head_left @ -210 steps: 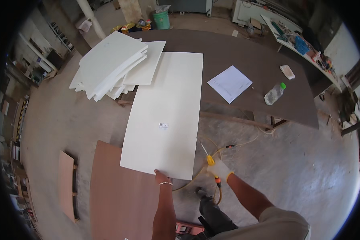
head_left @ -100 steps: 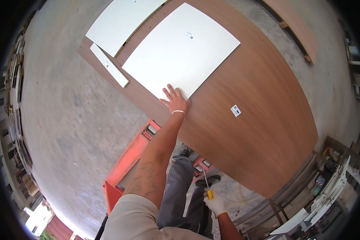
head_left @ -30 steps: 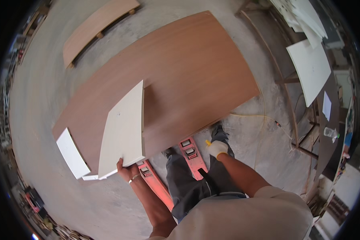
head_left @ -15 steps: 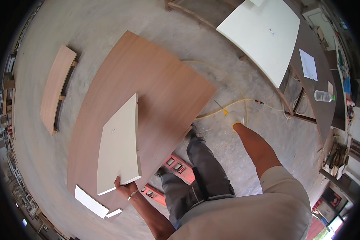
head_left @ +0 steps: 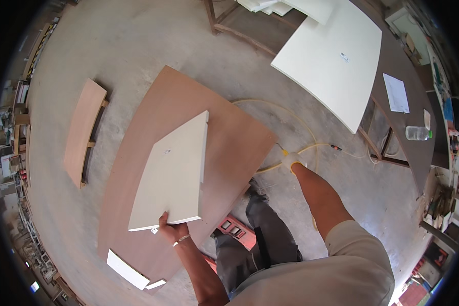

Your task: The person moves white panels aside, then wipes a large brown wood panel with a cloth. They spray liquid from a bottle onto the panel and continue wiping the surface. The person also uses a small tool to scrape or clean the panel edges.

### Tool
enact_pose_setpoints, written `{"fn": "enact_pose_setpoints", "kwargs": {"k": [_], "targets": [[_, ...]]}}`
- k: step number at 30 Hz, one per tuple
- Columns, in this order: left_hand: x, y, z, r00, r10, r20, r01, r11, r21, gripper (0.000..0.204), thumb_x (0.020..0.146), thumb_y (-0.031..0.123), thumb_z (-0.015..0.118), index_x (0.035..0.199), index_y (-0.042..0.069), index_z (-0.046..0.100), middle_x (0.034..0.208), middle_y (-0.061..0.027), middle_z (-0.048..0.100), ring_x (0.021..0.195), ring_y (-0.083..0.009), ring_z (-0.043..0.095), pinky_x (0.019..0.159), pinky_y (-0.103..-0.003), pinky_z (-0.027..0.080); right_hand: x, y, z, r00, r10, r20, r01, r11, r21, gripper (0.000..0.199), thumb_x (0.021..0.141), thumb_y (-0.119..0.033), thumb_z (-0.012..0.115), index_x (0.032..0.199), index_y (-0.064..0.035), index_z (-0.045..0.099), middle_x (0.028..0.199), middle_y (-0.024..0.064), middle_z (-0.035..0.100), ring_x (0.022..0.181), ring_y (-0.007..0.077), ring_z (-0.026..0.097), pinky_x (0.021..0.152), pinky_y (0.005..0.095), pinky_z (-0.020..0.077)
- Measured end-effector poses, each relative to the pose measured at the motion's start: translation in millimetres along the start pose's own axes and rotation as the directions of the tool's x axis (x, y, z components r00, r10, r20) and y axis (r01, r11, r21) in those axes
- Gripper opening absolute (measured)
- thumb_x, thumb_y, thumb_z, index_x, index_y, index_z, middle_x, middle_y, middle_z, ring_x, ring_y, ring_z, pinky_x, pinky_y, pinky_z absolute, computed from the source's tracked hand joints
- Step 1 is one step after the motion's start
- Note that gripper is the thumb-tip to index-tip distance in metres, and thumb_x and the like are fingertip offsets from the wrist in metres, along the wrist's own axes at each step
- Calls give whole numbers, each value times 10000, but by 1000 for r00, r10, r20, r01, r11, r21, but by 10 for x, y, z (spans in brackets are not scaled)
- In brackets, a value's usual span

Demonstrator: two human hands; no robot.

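Observation:
My left hand (head_left: 173,229) is closed on the near edge of a white panel (head_left: 171,171), thumb on top. The panel is held over a large brown wood-grain board (head_left: 224,122), and a small label sits on its face. My right hand (head_left: 290,160), in a pale glove with a yellow cuff, is out to the right of the board. It grips a yellow air blow gun (head_left: 285,152) with a thin dark nozzle; the glove hides most of its handle. A yellow hose (head_left: 311,145) curls on the floor beside it.
White strips (head_left: 127,269) lie at the board's near left corner. A red plastic support (head_left: 238,232) stands by my legs. A narrow brown board (head_left: 81,135) lies far left. At right, a dark table (head_left: 410,109) carries a large white panel (head_left: 331,56), paper (head_left: 396,93) and a bottle (head_left: 418,133).
The white panel in my left hand has shifted right and slightly away from me over the brown board. My right hand, still holding the blow gun, has moved slightly left. The view has shifted.

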State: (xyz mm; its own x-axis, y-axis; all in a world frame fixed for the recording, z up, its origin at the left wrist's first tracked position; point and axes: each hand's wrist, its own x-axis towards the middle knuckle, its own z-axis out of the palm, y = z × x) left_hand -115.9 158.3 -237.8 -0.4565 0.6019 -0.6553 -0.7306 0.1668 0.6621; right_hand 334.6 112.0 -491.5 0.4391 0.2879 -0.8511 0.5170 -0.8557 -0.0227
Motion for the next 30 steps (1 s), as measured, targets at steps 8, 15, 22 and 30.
{"fn": "enact_pose_setpoints", "kwargs": {"k": [8,15,22,30], "targets": [[-137,-157,-77,1000,3,-29,-1,999,51,505,747,10,570,1248,-45,526,1211,-165,603,1141,-349,587,1020,-514,489,-112,-1814,-248,907,-395,-148,366,911,-188,397,872,-360,551,1067,-61,726,1063,190,712,973,364,692,827,465,541],[-113,-409,-431,996,-17,-90,28,993,116,482,776,-1,574,1250,-68,511,1217,-185,593,1140,-354,581,1042,-485,460,-752,-3826,-822,841,-510,-183,502,860,-90,401,870,-386,556,1040,-65,724,1022,188,716,969,382,681,817,490,529],[-138,-449,-407,995,-43,-92,56,988,144,425,836,73,554,1237,-61,522,1183,-176,608,1121,-335,590,997,-465,474,-1007,-3098,-662,799,-599,-44,600,790,126,367,868,-370,566,773,-31,669,593,132,633,563,287,654,581,421,498],[-130,-374,-225,996,-81,-42,88,979,183,401,871,188,563,1232,14,547,1198,-125,615,1107,-299,604,910,-461,521,-1621,325,1476,678,-725,-121,735,674,76,328,862,-399,599,975,-98,665,832,205,686,806,401,675,695,538,513]]}}
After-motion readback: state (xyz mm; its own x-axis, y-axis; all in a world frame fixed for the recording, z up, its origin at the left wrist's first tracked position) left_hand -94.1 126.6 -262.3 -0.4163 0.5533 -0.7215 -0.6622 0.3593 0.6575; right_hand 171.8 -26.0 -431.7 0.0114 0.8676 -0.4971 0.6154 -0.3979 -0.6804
